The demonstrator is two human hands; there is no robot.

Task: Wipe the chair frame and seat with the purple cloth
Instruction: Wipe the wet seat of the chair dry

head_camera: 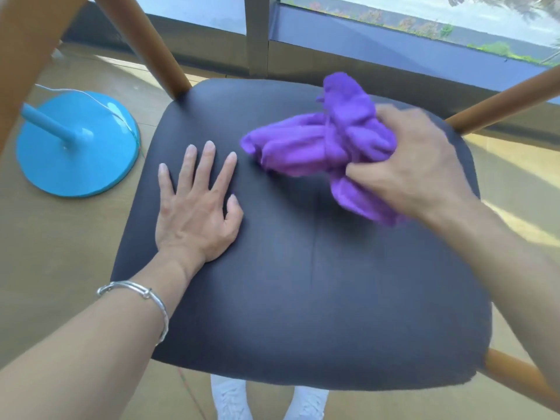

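A dark padded chair seat [303, 298] fills the middle of the view, with brown wooden frame legs [142, 40] rising at the upper left and another [503, 101] at the right. My right hand [418, 165] grips a bunched purple cloth [327, 140] pressed onto the seat's far right part; the hand is blurred. My left hand [197, 213] lies flat on the seat's left side, fingers spread, holding nothing. A silver bangle [145, 294] sits on the left wrist.
A blue round lamp or stand base [81, 147] with a thin wire stands on the wooden floor [45, 253] left of the chair. A window wall [333, 31] runs along the back. White shoes [230, 401] show under the seat's front edge.
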